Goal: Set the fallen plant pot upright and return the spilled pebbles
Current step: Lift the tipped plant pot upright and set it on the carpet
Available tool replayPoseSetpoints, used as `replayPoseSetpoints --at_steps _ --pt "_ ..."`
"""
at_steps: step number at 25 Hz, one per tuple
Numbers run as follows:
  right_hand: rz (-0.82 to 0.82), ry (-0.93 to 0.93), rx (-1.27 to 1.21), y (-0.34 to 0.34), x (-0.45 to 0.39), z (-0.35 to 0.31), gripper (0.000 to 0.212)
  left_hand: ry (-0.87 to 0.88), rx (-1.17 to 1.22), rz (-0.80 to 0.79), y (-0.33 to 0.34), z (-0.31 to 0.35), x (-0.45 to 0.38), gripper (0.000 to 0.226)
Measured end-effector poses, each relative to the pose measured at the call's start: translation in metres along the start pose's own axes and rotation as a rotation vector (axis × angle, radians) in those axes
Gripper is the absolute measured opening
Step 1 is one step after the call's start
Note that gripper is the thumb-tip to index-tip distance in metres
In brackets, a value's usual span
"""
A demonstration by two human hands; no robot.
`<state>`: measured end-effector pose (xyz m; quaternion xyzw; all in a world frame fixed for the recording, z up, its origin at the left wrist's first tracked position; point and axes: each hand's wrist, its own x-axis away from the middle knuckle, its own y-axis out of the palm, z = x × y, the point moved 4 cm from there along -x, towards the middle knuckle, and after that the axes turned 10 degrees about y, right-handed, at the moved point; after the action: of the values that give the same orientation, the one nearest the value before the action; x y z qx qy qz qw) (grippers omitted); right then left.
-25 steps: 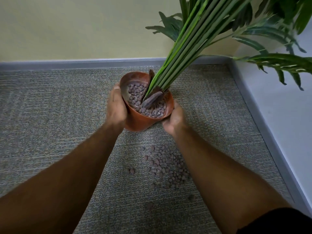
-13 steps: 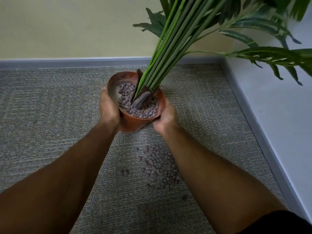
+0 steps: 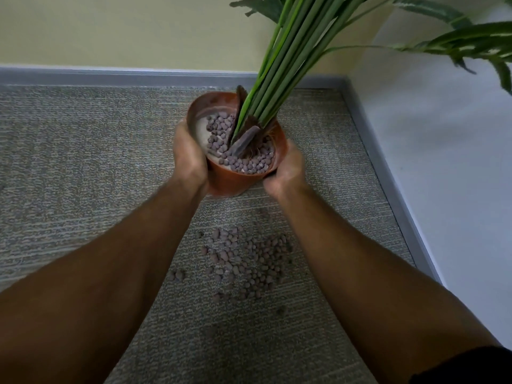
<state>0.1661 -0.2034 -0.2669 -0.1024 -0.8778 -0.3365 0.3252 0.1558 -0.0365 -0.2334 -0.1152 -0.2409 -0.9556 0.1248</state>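
Observation:
A terracotta plant pot stands near the room's corner, tilted slightly toward me, with long green stems rising to the upper right. Brown-grey pebbles partly fill it, and a pale inner wall shows on its left. My left hand grips the pot's left side; my right hand grips its right side. Spilled pebbles lie scattered on the carpet in front of the pot, between my forearms.
Grey carpet covers the floor. A grey skirting board runs along the yellow back wall, and another follows the white wall on the right. Leaves hang over the right side.
The pot has moved slightly farther from the spilled pebbles and its stems stand a little more upright. Both hands keep the same grip on its sides.

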Motion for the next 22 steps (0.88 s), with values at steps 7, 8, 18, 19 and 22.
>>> replayPoseSetpoints --at_steps 7,8,18,19,22 --pt "0.016 -0.105 0.063 -0.028 0.005 -0.039 0.052 -0.014 0.077 -0.092 0.034 -0.030 -0.004 0.066" --pt "0.016 -0.111 0.061 -0.032 0.004 -0.042 0.052 -0.018 0.084 -0.100 0.036 -0.036 -0.004 0.067" --pt "-0.024 -0.159 0.091 -0.055 0.004 -0.048 0.060 -0.024 0.020 -0.134 0.041 -0.065 -0.008 0.065" --pt "-0.026 -0.152 0.093 -0.057 0.005 -0.047 0.061 -0.014 -0.004 -0.157 0.041 -0.064 -0.006 0.064" --pt "-0.015 -0.147 0.114 -0.061 0.008 -0.044 0.065 -0.004 -0.111 -0.184 0.040 -0.059 0.002 0.066"
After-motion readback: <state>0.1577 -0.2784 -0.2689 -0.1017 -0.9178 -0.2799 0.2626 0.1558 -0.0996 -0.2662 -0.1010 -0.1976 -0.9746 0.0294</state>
